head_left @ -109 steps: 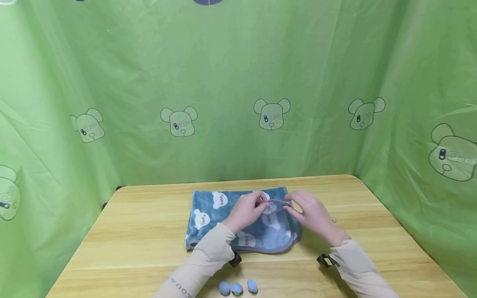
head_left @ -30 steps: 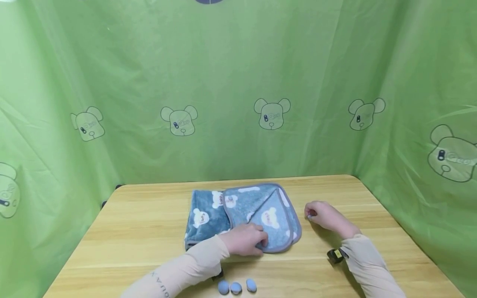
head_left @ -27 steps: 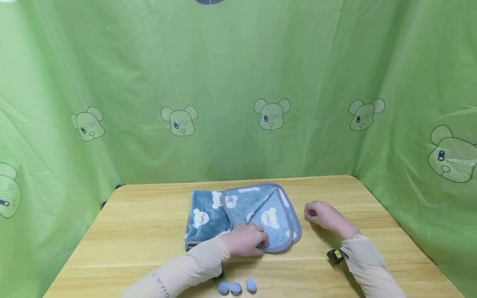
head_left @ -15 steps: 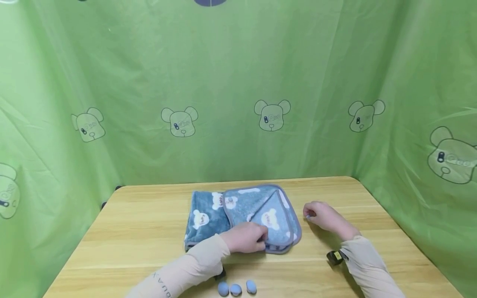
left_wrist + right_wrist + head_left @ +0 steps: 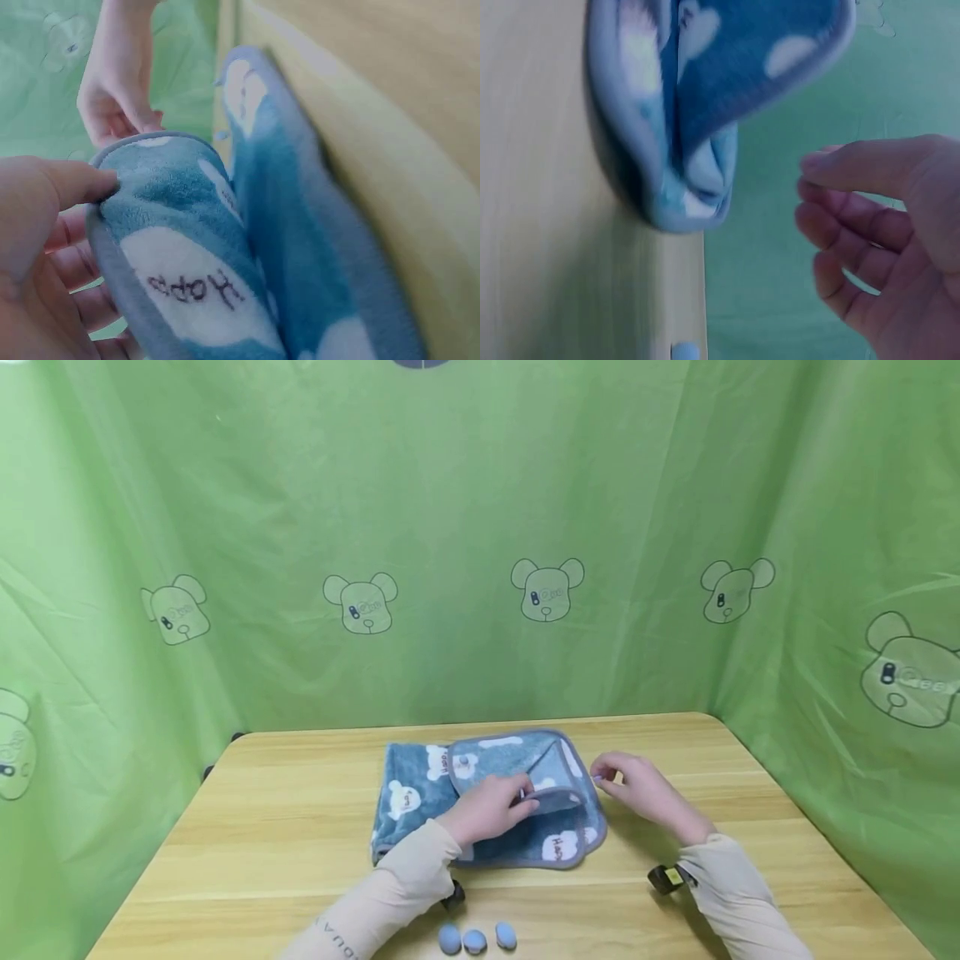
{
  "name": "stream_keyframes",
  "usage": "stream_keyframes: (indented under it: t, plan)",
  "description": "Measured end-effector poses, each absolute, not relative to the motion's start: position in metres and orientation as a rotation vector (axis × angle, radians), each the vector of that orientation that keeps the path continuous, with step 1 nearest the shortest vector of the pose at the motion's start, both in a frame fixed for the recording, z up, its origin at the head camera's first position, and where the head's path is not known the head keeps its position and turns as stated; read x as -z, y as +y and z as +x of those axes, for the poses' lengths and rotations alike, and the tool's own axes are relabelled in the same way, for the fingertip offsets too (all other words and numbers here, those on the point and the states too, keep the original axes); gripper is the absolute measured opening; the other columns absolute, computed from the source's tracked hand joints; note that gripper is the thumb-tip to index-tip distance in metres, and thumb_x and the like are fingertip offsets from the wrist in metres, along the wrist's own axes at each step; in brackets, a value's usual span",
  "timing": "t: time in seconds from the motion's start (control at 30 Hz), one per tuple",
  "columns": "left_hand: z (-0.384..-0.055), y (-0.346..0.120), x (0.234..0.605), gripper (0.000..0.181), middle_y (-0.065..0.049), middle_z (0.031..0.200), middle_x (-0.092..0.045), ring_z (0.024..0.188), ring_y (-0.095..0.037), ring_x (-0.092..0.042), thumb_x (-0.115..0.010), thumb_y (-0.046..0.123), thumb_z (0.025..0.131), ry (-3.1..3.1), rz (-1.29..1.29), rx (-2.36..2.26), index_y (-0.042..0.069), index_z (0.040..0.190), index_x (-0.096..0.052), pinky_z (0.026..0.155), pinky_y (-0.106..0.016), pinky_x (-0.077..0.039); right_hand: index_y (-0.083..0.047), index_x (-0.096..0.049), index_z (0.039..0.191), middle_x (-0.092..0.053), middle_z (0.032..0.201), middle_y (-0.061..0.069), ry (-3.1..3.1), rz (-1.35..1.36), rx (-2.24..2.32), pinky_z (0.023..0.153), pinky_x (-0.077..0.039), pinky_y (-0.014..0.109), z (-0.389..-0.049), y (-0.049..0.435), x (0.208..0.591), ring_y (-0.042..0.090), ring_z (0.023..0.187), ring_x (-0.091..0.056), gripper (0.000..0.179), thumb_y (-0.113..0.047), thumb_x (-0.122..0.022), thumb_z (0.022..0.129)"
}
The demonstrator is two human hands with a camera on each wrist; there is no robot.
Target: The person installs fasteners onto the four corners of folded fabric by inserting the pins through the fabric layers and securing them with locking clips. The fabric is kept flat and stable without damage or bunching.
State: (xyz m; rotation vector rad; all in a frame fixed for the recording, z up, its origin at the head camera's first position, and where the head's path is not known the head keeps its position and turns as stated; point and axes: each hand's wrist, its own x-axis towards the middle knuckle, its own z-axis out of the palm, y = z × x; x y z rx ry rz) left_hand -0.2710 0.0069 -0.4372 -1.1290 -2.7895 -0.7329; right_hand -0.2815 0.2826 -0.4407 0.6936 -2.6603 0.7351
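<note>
A folded teal blanket [image 5: 423,814] with white bears and grey trim lies on the table. My left hand [image 5: 487,810] pinches the trimmed edge of its upper layer between thumb and fingers, the corner raised and bent over. In the left wrist view the raised blanket layer [image 5: 195,285] stands apart from the layer beneath. My right hand [image 5: 630,789] is just right of the blanket, thumb and forefinger together on a small pale-blue piece [image 5: 597,779], mostly hidden by the fingers. A round blue button-like piece [image 5: 462,762] sits on the blanket's turned-back flap.
Three small blue mushroom-shaped pieces [image 5: 475,941] lie near the front of the wooden table [image 5: 262,860]. Another small blue piece [image 5: 684,351] shows at the bottom of the right wrist view. Green curtains [image 5: 450,668] with bear outlines surround the table.
Over the last second my left hand has lifted the blanket's near edge up and away from me, exposing the layer below. My right hand has moved left, closer to the blanket.
</note>
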Motion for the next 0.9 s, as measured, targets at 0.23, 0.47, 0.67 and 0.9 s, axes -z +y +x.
stream_keyframes:
  t: [0.23,0.47,0.67,0.9]
  plan:
    - [-0.280,-0.001,0.434,0.019,0.009,0.063,-0.050,0.053,-0.003,-0.042,-0.059,0.033,0.097,-2.723,-0.939,0.999,0.020,0.083,-0.061,0.052,-0.018,-0.035,-0.011,-0.069,0.089,-0.067,0.080,-0.001,-2.384,0.700,-0.872,0.061,-0.049,0.024,-0.274,0.260,0.438,0.009,0.074,-0.058,0.018,0.001,-0.076,0.077]
    - [-0.288,-0.005,0.440,0.016,0.008,0.063,-0.051,0.053,-0.002,-0.042,-0.060,0.030,0.097,-2.651,-0.808,1.171,0.017,0.089,-0.064,0.053,-0.018,-0.036,-0.011,-0.069,0.091,-0.069,0.083,0.003,-2.377,0.771,-1.200,0.065,-0.049,0.022,-0.260,0.229,0.441,0.002,0.074,-0.056,0.015,-0.003,-0.075,0.081]
    - [-0.285,-0.006,0.437,0.014,0.007,0.065,-0.054,0.054,-0.002,-0.044,-0.062,0.026,0.096,-2.605,-0.811,1.209,0.014,0.093,-0.065,0.054,-0.019,-0.039,-0.006,-0.068,0.091,-0.067,0.082,0.006,-2.471,0.704,-1.291,0.063,-0.048,0.024,-0.249,0.209,0.442,0.001,0.072,-0.054,0.011,-0.003,-0.075,0.082]
    - [-0.280,-0.005,0.435,0.013,0.004,0.066,-0.058,0.054,-0.002,-0.046,-0.062,0.026,0.096,-2.593,-0.827,1.235,0.014,0.096,-0.066,0.053,-0.019,-0.040,-0.004,-0.066,0.088,-0.063,0.078,0.005,-2.471,0.682,-1.329,0.061,-0.045,0.022,-0.233,0.197,0.425,0.000,0.070,-0.051,0.010,-0.001,-0.073,0.083]
